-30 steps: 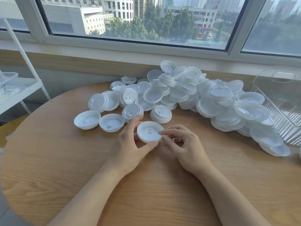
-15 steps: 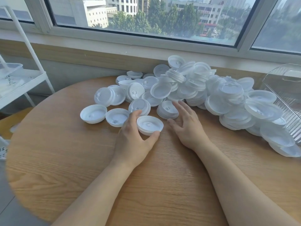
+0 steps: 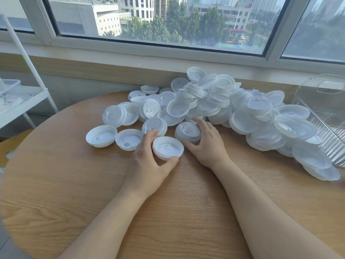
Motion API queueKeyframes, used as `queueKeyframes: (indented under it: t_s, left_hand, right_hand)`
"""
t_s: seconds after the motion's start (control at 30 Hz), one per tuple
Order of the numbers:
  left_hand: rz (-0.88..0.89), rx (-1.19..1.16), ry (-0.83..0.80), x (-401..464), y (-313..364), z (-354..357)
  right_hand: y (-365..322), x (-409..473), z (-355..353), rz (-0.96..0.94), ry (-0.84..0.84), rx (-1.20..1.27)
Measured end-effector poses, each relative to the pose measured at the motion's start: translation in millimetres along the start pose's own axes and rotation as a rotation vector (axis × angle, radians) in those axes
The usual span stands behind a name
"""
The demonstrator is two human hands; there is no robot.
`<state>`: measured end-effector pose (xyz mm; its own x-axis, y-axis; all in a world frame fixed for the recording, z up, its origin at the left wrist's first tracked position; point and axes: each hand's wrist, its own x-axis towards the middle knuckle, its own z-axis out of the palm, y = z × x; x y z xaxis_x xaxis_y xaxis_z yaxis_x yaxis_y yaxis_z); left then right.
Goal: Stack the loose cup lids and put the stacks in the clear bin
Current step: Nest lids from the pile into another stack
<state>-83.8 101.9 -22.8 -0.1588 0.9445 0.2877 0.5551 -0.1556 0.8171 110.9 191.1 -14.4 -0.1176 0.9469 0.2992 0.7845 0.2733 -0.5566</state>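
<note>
A round wooden table (image 3: 56,193) with a light grain fills the foreground. Behind it runs a wide window (image 3: 168,25) in a pale frame, showing city buildings (image 3: 112,17) and green trees (image 3: 177,25). At the left stands a white shelf rack (image 3: 24,101) holding a clear container (image 3: 9,86)

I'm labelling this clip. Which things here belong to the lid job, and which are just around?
Job: lid pile, lid in left hand, small stack under right hand, clear bin.
Just around: white shelf, table, window.
</note>
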Motion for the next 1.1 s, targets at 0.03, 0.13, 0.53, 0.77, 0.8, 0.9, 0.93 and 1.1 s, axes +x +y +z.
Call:
queueKeyframes:
  t_s: [0.03,0.13,0.53,0.77,0.8,0.9,0.93,1.1]
  left_hand:
    - [0.0,-0.004,-0.006,0.0,-0.6,0.0]
    - [0.001,-0.021,-0.016,-1.9,-1.4,-1.0]
    - [0.037,-0.049,-0.063,-51.5,20.3,-4.8]
    - [0.035,-0.021,-0.044,-62.9,21.5,-2.9]
    - [0.036,-0.016,-0.047,-61.5,22.2,-1.4]
    - [0.042,0.002,-0.06,-57.3,23.6,3.6]
    - [0.044,0.007,-0.069,-56.1,23.9,4.8]
    - [0.06,0.013,-0.137,-48.7,24.7,9.1]
  right_hand:
    - [0.8,-3.6,-2.4,0.006,0.01,0.031]
    - [2.8,-21.6,-12.4,0.035,0.047,0.153]
    - [2.6,-101.5,-43.4,-0.165,0.061,0.239]
    - [-8.3,-111.9,-50.3,-0.233,0.017,0.421]
    - [-10.7,-113.5,-52.7,-0.203,0.019,0.504]
    - [-14.3,-116.1,-58.0,-0.122,0.042,0.603]
    - [-12.8,-116.2,-58.3,-0.107,0.052,0.599]
    - [-7.9,-112.4,-59.2,-0.106,0.077,0.461]
